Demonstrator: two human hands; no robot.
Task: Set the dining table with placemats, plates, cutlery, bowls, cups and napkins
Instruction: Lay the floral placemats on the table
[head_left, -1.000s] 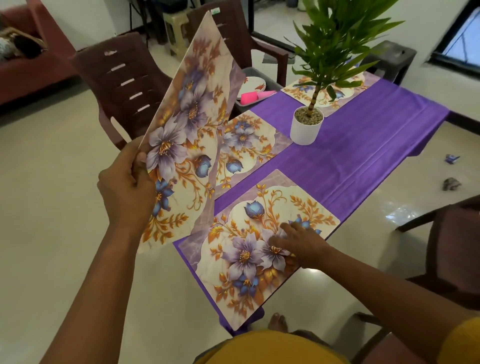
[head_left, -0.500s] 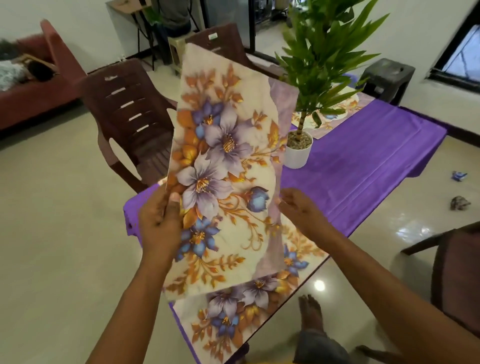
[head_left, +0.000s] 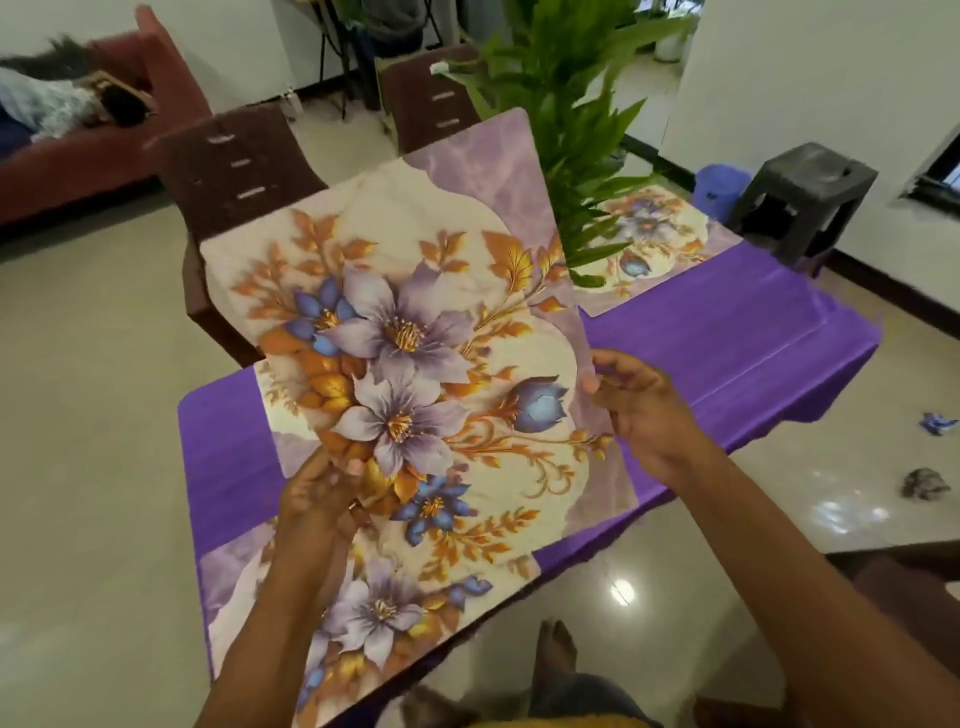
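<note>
Left hand (head_left: 324, 496) and right hand (head_left: 641, 410) each pinch an edge of a floral purple-and-cream placemat (head_left: 415, 332), held above the purple-clothed table (head_left: 727, 332). Two matching mats, near (head_left: 374, 618) and far (head_left: 654, 239), lie placed. No plates, cutlery, bowls, cups or napkins visible; early stage.

The held placemat (head_left: 415, 332) hides the plant's pot and most of the purple table (head_left: 727, 353) toward twelve o'clock. The left hand (head_left: 322, 499) covers part of the near placemat (head_left: 374, 613), whose six o'clock corner seems cut off. The far placemat (head_left: 654, 239) is blurred behind leaves.
</note>
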